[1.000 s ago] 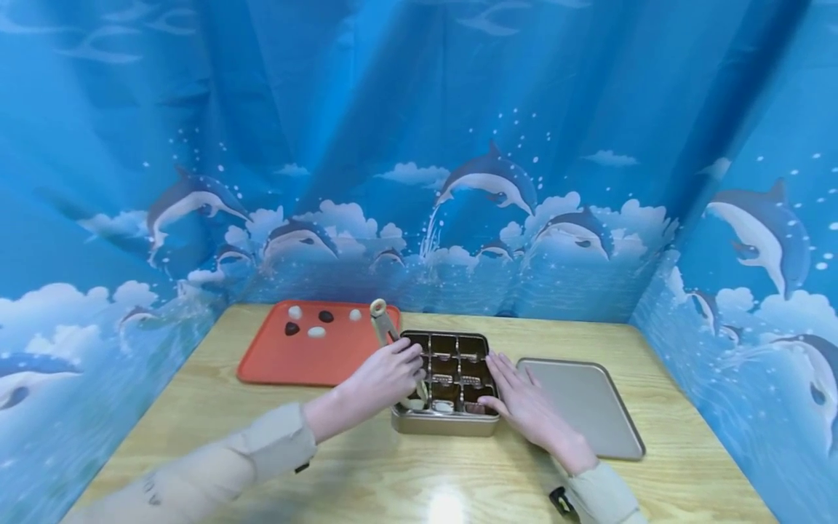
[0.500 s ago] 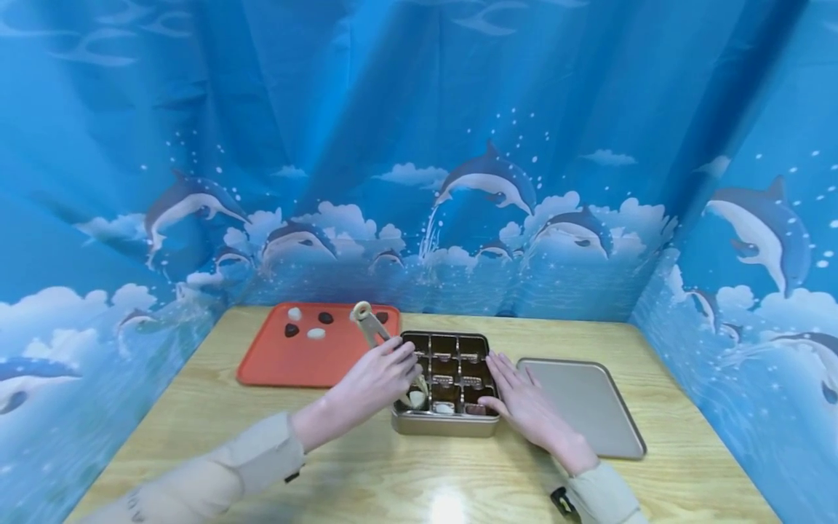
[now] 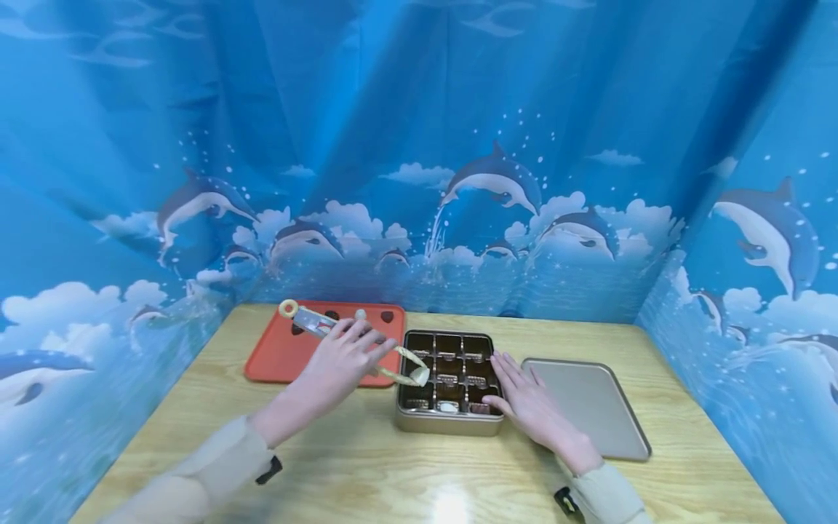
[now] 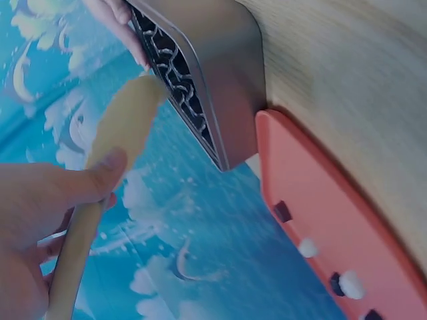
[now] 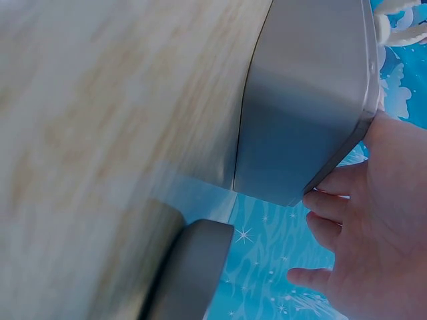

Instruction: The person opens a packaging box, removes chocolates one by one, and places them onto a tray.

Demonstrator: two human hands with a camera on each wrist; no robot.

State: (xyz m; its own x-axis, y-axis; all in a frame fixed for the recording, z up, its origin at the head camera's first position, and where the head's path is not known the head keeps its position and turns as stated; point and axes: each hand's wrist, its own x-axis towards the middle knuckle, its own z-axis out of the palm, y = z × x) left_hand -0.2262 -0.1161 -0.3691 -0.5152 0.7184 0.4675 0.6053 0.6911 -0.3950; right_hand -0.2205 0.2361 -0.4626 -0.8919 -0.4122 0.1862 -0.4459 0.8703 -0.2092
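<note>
**Tongs over the tin, other hand steadying it**

The left hand (image 3: 337, 358) grips a pair of pale tongs (image 3: 356, 349) mid-shaft, thumb pressed on top, their tips at the near-left edge of the gold compartment tin (image 3: 449, 422) and pinching what looks like a small white piece (image 3: 422, 375), though it is too small to be sure. The right hand (image 3: 527, 400) lies flat, fingers straight and spread, against the tin's right side, with the tin's lid (image 3: 592, 407) just beyond it. Behind the left hand sits the red tray (image 3: 271, 360) with a few dark and white pieces (image 4: 308, 248) on it. To my eye, doing this well means keeping an even squeeze on the tongs, holding the tips level, and letting the flat hand stop the tin from sliding.
</note>
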